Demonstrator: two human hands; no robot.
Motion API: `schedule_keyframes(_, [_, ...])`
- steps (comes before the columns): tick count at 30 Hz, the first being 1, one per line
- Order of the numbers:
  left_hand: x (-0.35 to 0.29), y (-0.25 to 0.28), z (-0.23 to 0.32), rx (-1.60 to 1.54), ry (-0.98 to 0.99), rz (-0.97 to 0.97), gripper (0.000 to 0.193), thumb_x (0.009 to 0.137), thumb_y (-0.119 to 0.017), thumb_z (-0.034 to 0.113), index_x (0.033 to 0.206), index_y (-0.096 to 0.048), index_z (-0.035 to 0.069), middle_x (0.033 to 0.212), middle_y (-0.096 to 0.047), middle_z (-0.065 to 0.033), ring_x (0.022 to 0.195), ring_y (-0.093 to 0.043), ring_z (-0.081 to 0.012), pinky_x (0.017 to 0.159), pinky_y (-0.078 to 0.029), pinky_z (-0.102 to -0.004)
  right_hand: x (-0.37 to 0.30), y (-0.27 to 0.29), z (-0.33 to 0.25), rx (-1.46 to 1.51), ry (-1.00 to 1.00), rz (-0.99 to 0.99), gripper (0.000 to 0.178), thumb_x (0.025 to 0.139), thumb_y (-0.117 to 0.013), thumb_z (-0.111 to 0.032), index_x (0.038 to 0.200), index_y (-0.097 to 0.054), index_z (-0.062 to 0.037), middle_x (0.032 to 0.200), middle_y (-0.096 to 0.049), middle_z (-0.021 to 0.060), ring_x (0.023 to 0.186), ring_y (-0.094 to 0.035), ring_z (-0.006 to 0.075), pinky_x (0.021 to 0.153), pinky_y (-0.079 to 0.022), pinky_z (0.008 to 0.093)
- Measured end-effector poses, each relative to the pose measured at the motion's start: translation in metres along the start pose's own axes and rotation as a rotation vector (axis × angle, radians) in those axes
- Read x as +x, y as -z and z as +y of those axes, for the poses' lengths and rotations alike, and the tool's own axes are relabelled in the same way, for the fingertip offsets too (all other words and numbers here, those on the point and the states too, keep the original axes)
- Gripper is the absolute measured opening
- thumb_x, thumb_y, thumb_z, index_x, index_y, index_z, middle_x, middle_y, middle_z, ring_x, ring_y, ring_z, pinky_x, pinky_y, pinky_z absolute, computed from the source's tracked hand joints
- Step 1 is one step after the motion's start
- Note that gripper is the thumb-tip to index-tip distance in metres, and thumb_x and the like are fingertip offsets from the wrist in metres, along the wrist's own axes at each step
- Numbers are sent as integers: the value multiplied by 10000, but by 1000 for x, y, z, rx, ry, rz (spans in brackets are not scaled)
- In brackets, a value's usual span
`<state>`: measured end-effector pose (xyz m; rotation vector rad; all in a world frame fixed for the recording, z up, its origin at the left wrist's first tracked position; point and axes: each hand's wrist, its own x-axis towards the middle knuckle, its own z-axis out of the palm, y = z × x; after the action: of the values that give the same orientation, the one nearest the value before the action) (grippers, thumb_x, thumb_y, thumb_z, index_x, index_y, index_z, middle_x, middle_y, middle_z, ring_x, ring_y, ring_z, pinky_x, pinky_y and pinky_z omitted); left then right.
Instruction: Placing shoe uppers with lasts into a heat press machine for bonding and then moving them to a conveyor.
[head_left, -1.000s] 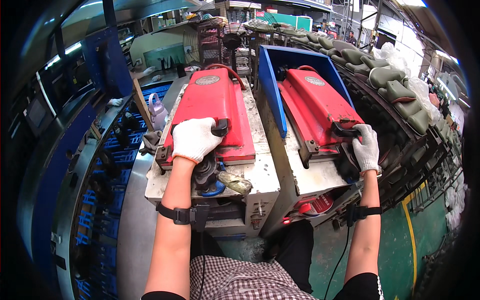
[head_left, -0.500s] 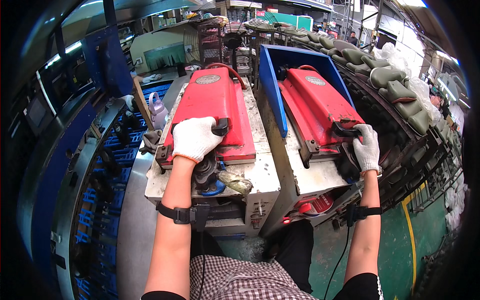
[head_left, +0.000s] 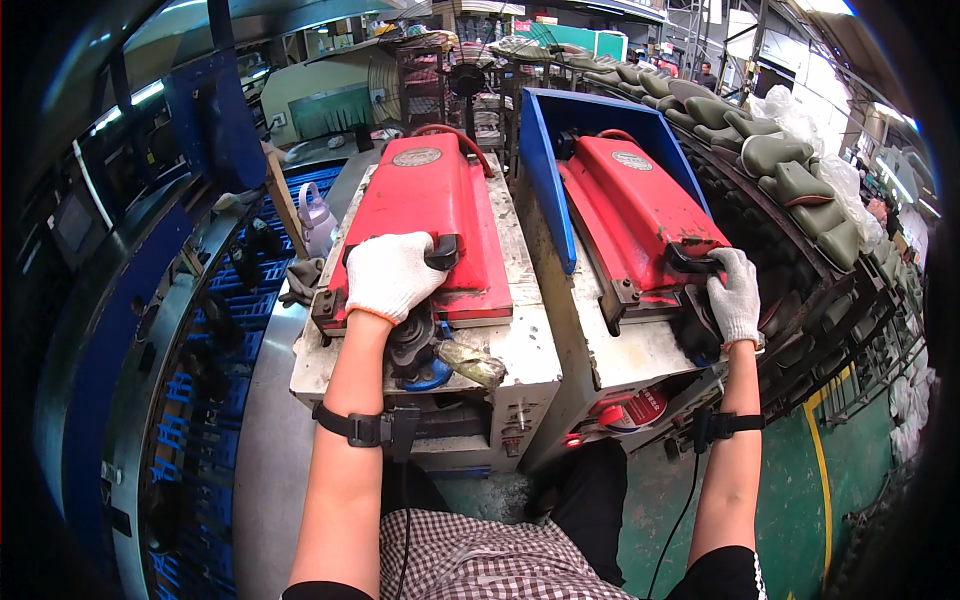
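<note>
- While both gloved hands clamp black handles, the left hand (head_left: pixel 388 275) presses the left red lid (head_left: pixel 425 225) near its front edge.
- Right hand (head_left: pixel 735 297) grips the right red lid (head_left: pixel 640 215) at its corner, beside crowded green moulds (head_left: pixel 790 170).

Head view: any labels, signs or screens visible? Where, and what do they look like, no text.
Round label: top of the left red cover, pale disc with dark rim.
Oval label: top of the right red cover, pale with dark rim.
Round red sticker: front of the right machine base, below the right hand, partly hidden.
Screens: none legible.
</note>
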<state>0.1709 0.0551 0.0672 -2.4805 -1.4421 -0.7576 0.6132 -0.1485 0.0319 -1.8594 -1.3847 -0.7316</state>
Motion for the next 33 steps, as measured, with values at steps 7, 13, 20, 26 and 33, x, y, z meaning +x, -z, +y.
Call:
schedule_keyframes(7, [0,-3,-1,8,11,0,365,804,-753,523,875,-792,167,797,-743,-150,783,-745,-340,698,-581,-441,-1,0,-1,4,-4,-2,336,797,-654,-18,1119,-664,-114,1148,-660,80,1107,-597,354,989,-497,440])
schedule_keyframes(13, [-1,-2,0,-6,-11,23,358,814,-742,514,865,-791,163,796,-741,-149,783,-742,-338,698,-579,-436,-2,3,0,-8,-10,-31,353,808,-651,5,1146,-651,-99,1167,-660,78,1140,-602,328,1024,-481,409])
schedule_keyframes(20, [-1,1,0,-5,1,-18,347,820,-734,500,871,-789,161,805,-741,-147,790,-737,-342,704,-573,-438,-2,-1,1,16,13,6,334,793,-664,-17,1115,-662,-106,1144,-662,85,1112,-597,358,991,-495,444])
schedule_keyframes(26, [3,0,3,-4,-15,-28,345,826,-728,495,873,-787,159,808,-739,-147,796,-736,-344,709,-573,-441,-1,0,7,5,-4,4,320,792,-669,-25,1103,-661,-97,1125,-663,94,1106,-597,359,990,-495,446])
schedule_keyframes(33, [1,2,4,15,1,3,327,808,-765,482,856,-774,158,789,-725,-152,786,-731,-352,702,-574,-442,4,-5,4,17,-6,-1,290,786,-674,-21,1069,-658,-84,1103,-663,106,1092,-592,370,981,-488,450])
